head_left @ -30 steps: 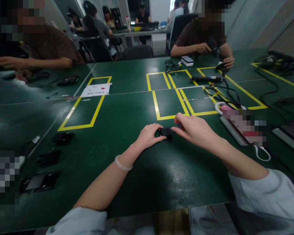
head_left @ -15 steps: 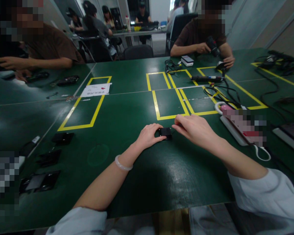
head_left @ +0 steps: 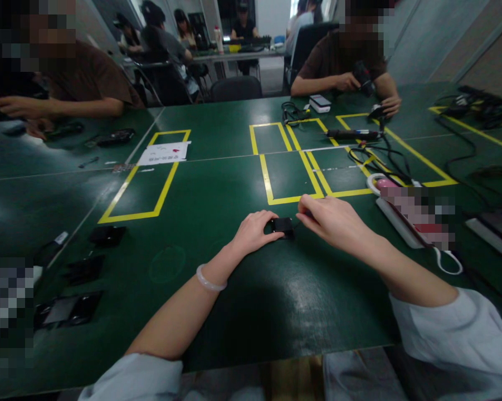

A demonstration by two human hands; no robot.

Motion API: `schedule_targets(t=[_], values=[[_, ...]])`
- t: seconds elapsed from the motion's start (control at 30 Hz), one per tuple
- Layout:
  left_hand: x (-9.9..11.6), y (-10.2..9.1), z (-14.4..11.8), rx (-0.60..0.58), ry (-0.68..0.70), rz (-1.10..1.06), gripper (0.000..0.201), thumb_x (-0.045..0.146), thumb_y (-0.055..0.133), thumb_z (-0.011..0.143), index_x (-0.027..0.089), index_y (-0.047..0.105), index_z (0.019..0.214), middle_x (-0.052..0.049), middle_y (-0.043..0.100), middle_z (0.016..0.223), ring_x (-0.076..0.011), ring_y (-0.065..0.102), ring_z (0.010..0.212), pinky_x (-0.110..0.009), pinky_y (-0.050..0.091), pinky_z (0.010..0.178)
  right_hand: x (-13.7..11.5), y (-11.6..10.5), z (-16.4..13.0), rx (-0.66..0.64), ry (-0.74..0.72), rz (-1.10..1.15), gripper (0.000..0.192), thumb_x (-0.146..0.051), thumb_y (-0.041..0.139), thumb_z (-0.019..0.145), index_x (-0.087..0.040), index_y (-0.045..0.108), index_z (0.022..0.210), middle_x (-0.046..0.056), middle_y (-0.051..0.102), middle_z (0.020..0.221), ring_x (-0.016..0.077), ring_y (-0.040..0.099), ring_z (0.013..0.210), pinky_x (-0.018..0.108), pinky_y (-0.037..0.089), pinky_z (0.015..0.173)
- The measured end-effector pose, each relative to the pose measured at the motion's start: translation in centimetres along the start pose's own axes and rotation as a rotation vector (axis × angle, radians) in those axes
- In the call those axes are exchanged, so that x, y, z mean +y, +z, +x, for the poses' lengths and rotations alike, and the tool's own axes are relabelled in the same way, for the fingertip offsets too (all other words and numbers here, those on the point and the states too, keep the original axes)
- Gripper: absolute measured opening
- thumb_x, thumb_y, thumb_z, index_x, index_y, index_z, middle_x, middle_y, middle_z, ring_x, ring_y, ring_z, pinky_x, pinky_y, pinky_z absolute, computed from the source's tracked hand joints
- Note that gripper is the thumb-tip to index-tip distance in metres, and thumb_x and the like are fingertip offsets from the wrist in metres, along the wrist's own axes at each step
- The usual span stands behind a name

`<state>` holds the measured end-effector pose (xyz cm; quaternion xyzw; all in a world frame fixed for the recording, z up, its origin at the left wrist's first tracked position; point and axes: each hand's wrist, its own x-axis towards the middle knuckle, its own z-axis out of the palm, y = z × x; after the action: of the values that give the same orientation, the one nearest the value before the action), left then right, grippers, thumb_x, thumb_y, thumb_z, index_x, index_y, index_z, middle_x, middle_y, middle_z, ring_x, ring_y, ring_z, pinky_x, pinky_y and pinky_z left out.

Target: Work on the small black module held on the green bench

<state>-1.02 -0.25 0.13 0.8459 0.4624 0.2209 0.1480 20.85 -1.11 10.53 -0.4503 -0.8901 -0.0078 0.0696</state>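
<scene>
On the green table (head_left: 234, 301), a small black box-shaped part (head_left: 283, 225) lies flat. My left hand (head_left: 254, 233) grips its left end between thumb and fingers. Just off the box's right end, my right hand (head_left: 328, 221) is closed in a pinch. A thin dark line shows between the pinch and the box, but what the fingers hold is too small and hidden to name.
Several black parts (head_left: 83, 269) sit at the left. Yellow tape outlines (head_left: 295, 199) mark the table ahead. To the right are a power strip (head_left: 409, 220), cables (head_left: 395, 153) and a black pen-shaped tool (head_left: 353, 135). Across the table, a co-worker's hand (head_left: 346, 82) holds a dark tool.
My right hand has shifted very slightly to the right, away from the box. My left hand and the box stay in place.
</scene>
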Motion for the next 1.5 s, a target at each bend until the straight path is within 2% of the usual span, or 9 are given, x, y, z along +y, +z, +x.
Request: schedule_targets(t=[0.13,0.3,0.37,0.63,0.77,0.97,1.1,1.37,1.5], values=[[-0.03,0.06,-0.02,0.001,-0.001,-0.006,0.038,0.050,0.060,0.083,0.022,0.056,0.107,-0.004,0.063,0.102,-0.0224,0.060,0.095,-0.036,0.045,0.084,-0.24,-0.16,-0.08,-0.010,0.010,0.065,0.016,-0.028,0.042,0.090,-0.020,0.047,0.103,0.003,0.065,0.078,0.0180,0.059,0.066,0.027,0.028,0.056],[-0.22,0.18,-0.07,0.009,0.006,-0.008,0.039,0.050,0.061,0.082,0.021,0.056,0.108,-0.004,0.063,0.101,-0.0227,0.059,0.094,-0.036,0.045,0.083,-0.28,-0.26,-0.02,-0.008,0.015,0.063,0.019,-0.040,0.043,0.091,-0.021,0.048,0.092,0.002,0.065,0.075,0.0189,0.059,0.066,0.027,0.028,0.055],[-0.22,0.16,-0.08,0.008,0.009,-0.007,0.039,0.051,0.060,0.083,0.021,0.056,0.108,-0.004,0.063,0.101,-0.0225,0.059,0.094,-0.036,0.045,0.083,-0.15,-0.12,0.05,-0.009,0.015,0.045,0.018,-0.037,0.040,0.093,-0.021,0.049,0.091,0.003,0.065,0.074,0.0190,0.059,0.067,0.027,0.028,0.055],[-0.04,0.01,-0.09,0.000,0.003,-0.007,0.039,0.050,0.060,0.083,0.021,0.056,0.108,-0.004,0.063,0.102,-0.0225,0.060,0.095,-0.036,0.045,0.084,-0.17,-0.14,0.00,-0.010,0.002,0.094,0.017,-0.032,0.042,0.090,-0.020,0.047,0.102,0.002,0.064,0.077,0.0170,0.057,0.064,0.027,0.028,0.055],[-0.04,-0.02,-0.08,-0.003,-0.003,-0.002,0.039,0.051,0.060,0.082,0.021,0.056,0.108,-0.004,0.063,0.101,-0.0224,0.060,0.094,-0.036,0.045,0.083,-0.26,-0.15,0.05,-0.006,0.003,0.049,0.017,-0.036,0.041,0.092,-0.021,0.049,0.092,0.003,0.065,0.075,0.0184,0.058,0.066,0.027,0.027,0.056],[-0.06,0.00,-0.11,0.005,0.009,0.001,0.039,0.051,0.060,0.083,0.021,0.057,0.107,-0.004,0.063,0.101,-0.0220,0.060,0.094,-0.035,0.045,0.083,-0.24,-0.14,0.01,-0.016,0.012,0.072,0.015,-0.029,0.042,0.090,-0.020,0.046,0.102,0.003,0.065,0.079,0.0180,0.059,0.066,0.027,0.027,0.055],[-0.22,0.14,-0.14,0.005,0.011,0.004,0.039,0.052,0.060,0.083,0.021,0.056,0.107,-0.004,0.063,0.100,-0.0219,0.059,0.094,-0.035,0.044,0.083,-0.22,-0.22,0.07,-0.021,0.019,0.027,0.017,-0.036,0.041,0.092,-0.021,0.048,0.095,0.003,0.066,0.078,0.0189,0.059,0.068,0.027,0.026,0.055],[0.01,-0.04,-0.09,-0.004,-0.003,-0.008,0.037,0.050,0.060,0.083,0.022,0.057,0.107,-0.004,0.063,0.102,-0.0222,0.059,0.095,-0.035,0.044,0.084,-0.32,-0.14,0.29,0.000,-0.002,-0.032,0.017,-0.027,0.039,0.091,-0.019,0.048,0.101,0.004,0.066,0.078,0.0178,0.058,0.064,0.027,0.025,0.055],[0.10,-0.05,-0.03,-0.003,-0.002,-0.014,0.037,0.050,0.061,0.082,0.022,0.057,0.106,-0.004,0.063,0.100,-0.0221,0.059,0.094,-0.036,0.045,0.083,-0.61,-0.33,0.34,0.021,-0.038,-0.039,0.015,-0.032,0.041,0.092,-0.019,0.050,0.095,0.005,0.066,0.079,0.0190,0.060,0.068,0.028,0.029,0.058]])
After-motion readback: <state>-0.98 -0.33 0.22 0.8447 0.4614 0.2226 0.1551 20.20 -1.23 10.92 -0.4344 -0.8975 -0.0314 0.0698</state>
